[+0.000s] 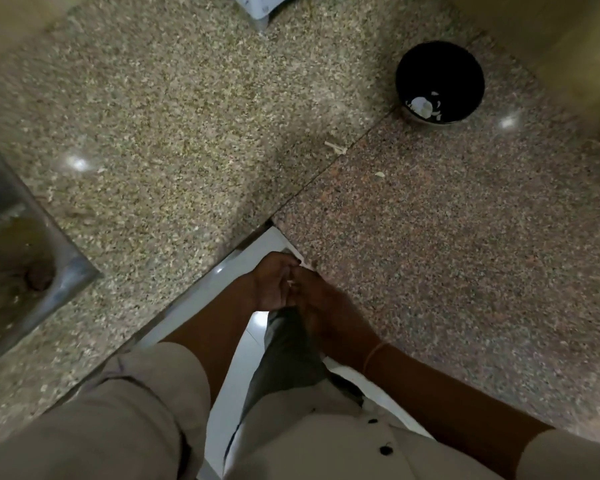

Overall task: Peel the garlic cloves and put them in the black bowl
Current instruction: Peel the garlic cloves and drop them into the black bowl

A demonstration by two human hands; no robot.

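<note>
Pinching a pale garlic clove at the near worktop corner, left hand and right hand are meeting, each grip holding the clove, black bowl sitting far right, holding peeled cloves.

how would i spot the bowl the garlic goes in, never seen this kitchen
Find the seam where the pale speckled counter meets the reddish slab. Toward its far end stands the black bowl, the only dark round vessel there, with white pieces inside.
</note>
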